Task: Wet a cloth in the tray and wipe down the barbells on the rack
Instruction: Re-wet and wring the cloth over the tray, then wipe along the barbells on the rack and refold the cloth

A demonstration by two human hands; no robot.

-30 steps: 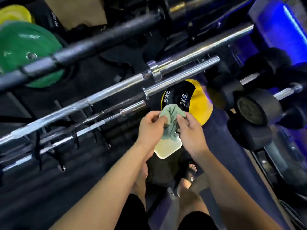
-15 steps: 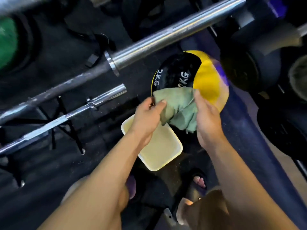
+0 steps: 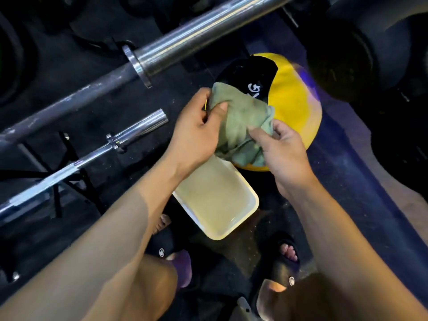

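A bunched green cloth [image 3: 240,121] hangs between both hands above the far end of a pale cream tray [image 3: 217,200] that lies on the dark floor. My left hand [image 3: 196,130] pinches the cloth's upper left corner, and my right hand [image 3: 282,149] grips its right side. The cloth's lower folds dangle close over the tray's far rim. A thick steel barbell [image 3: 185,45] runs diagonally across the top left. Below it a thinner barbell [image 3: 129,133] ends just left of my left hand.
A black and yellow medicine ball [image 3: 294,107] marked KG sits just behind the cloth. Large dark dumbbell heads [image 3: 361,56] fill the upper right. My sandalled feet [image 3: 287,258] stand near the tray's front. A black rack frame [image 3: 58,167] holds the bars at left.
The view has dropped lower and closer to the floor. Both hands with the cloth have come down nearer the tray, and my right hand has shifted its hold lower on the cloth.
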